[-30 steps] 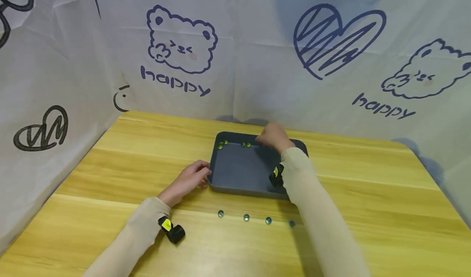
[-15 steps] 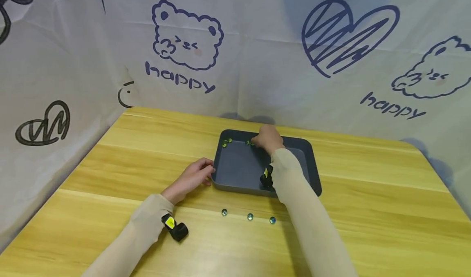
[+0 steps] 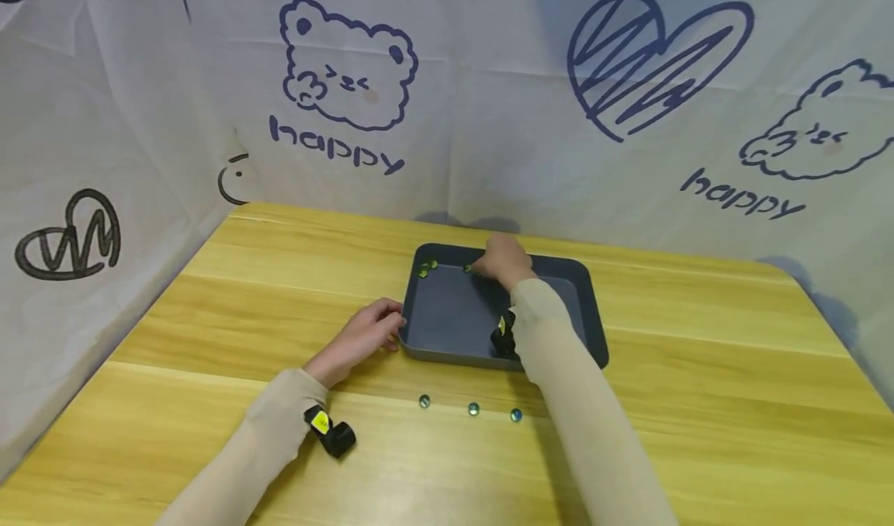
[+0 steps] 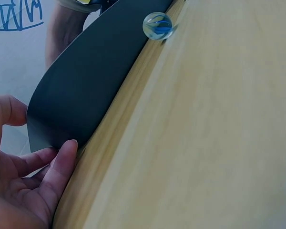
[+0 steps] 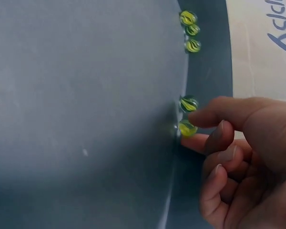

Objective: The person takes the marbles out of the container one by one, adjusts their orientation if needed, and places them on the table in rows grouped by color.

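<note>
A dark grey rectangular tray (image 3: pixel 454 316) lies on the wooden table. My left hand (image 3: pixel 366 332) rests against its front left corner, fingers loosely bent and touching the outer wall in the left wrist view. Inside the tray, my right hand (image 3: pixel 506 258) is at the far wall. In the right wrist view its thumb and index finger pinch a yellow-green marble (image 5: pixel 187 128), right beside another green marble (image 5: pixel 188 103). Farther along that wall sit three more green marbles (image 5: pixel 192 46). Blue-streaked clear marbles (image 3: pixel 473 409) stand in a spaced row in front of the tray.
The yellow wooden table (image 3: pixel 279 301) meets white cloth (image 3: pixel 482 122) with drawn bears and hearts behind and at the left. A small black camera (image 3: pixel 339 437) is strapped to the left sleeve, another (image 3: pixel 503 336) to the right.
My right hand has moved left along the far wall to the pair of green marbles. The rightmost clear marble has gone out of sight by the right sleeve. The left hand keeps its place.
</note>
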Action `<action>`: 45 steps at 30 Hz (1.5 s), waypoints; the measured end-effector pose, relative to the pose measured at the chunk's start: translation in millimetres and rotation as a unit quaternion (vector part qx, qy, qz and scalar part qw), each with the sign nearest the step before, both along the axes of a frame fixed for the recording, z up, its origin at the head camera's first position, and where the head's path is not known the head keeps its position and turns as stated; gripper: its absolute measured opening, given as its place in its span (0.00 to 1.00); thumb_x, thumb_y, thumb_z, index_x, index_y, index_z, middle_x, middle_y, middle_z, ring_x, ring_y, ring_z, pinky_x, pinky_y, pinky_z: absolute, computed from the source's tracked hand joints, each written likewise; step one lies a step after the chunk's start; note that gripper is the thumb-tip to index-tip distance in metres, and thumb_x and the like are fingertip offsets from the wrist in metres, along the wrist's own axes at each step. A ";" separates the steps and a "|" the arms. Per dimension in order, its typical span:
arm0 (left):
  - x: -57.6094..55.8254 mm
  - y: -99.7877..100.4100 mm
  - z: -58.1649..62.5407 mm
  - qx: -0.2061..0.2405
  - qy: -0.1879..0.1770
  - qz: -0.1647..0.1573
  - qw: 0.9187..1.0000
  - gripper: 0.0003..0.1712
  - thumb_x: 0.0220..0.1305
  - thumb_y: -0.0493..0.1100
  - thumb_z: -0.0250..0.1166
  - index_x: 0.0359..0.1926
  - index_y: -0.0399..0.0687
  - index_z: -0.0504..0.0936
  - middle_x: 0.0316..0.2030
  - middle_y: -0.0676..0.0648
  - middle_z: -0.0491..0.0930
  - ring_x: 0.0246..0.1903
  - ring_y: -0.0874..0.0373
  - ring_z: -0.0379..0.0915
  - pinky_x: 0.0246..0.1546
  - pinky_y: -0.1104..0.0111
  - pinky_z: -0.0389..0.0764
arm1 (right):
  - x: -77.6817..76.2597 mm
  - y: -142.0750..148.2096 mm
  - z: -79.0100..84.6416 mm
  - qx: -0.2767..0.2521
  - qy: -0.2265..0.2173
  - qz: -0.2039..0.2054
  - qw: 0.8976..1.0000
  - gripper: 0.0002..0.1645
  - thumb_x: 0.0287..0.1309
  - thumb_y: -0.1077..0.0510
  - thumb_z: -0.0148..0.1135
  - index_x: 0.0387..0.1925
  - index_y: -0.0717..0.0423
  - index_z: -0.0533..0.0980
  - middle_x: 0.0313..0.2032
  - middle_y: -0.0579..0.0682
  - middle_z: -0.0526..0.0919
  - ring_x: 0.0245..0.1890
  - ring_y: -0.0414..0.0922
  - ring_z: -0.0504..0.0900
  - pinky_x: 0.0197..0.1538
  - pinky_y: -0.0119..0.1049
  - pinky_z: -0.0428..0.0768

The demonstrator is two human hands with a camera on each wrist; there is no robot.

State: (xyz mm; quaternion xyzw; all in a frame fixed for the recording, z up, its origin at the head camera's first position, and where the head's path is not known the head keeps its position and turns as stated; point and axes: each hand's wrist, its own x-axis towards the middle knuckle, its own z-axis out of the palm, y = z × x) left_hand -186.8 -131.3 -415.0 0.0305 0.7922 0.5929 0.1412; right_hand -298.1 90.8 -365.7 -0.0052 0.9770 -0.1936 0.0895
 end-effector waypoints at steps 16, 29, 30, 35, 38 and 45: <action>0.1 1.4 -1.2 -0.002 0.002 0.005 1.000 0.23 0.69 0.41 0.50 0.59 0.30 0.70 0.43 0.38 0.75 0.35 0.52 0.74 0.38 0.64 0.81 | 7.0 30.0 36.6 -0.235 -0.032 0.069 0.969 0.18 0.57 0.57 0.63 0.15 0.58 0.73 0.11 0.42 0.60 0.12 0.39 0.57 0.31 0.43 0.71; 1.7 1.3 -0.8 -0.002 0.003 0.005 1.000 0.24 0.69 0.42 0.50 0.60 0.30 0.69 0.42 0.38 0.74 0.35 0.52 0.74 0.39 0.64 0.81 | 41.3 32.0 51.7 -0.402 0.057 0.122 0.906 0.13 0.61 0.58 0.64 0.40 0.66 0.80 0.20 0.51 0.72 0.23 0.46 0.68 0.30 0.36 0.69; 1.4 1.2 -0.6 -0.003 0.003 0.005 1.000 0.24 0.69 0.42 0.50 0.60 0.30 0.69 0.42 0.38 0.74 0.35 0.52 0.74 0.39 0.64 0.81 | 45.2 31.2 52.8 -0.412 0.072 0.129 0.899 0.12 0.60 0.60 0.64 0.40 0.67 0.80 0.21 0.51 0.73 0.23 0.45 0.68 0.29 0.35 0.68; 2.3 0.7 1.0 -0.002 -0.001 0.002 1.000 0.24 0.69 0.41 0.51 0.60 0.30 0.69 0.43 0.38 0.75 0.35 0.53 0.74 0.39 0.63 0.81 | 65.9 23.7 57.2 -0.472 0.131 0.160 0.857 0.09 0.58 0.67 0.63 0.39 0.72 0.79 0.21 0.45 0.75 0.23 0.44 0.69 0.28 0.32 0.70; 2.6 0.6 2.1 -0.001 0.002 0.000 1.000 0.25 0.69 0.42 0.51 0.61 0.29 0.68 0.43 0.38 0.75 0.35 0.53 0.74 0.39 0.63 0.81 | 78.1 18.8 59.4 -0.504 0.153 0.174 0.832 0.09 0.56 0.69 0.63 0.38 0.74 0.78 0.21 0.43 0.75 0.23 0.43 0.70 0.29 0.32 0.71; 2.6 0.9 3.3 0.002 -0.004 -0.003 1.000 0.25 0.70 0.42 0.50 0.61 0.29 0.68 0.45 0.38 0.74 0.36 0.53 0.73 0.39 0.63 0.81 | 103.8 15.6 61.1 -0.530 0.189 0.187 0.805 0.09 0.53 0.74 0.62 0.37 0.78 0.77 0.22 0.44 0.72 0.22 0.41 0.67 0.27 0.30 0.69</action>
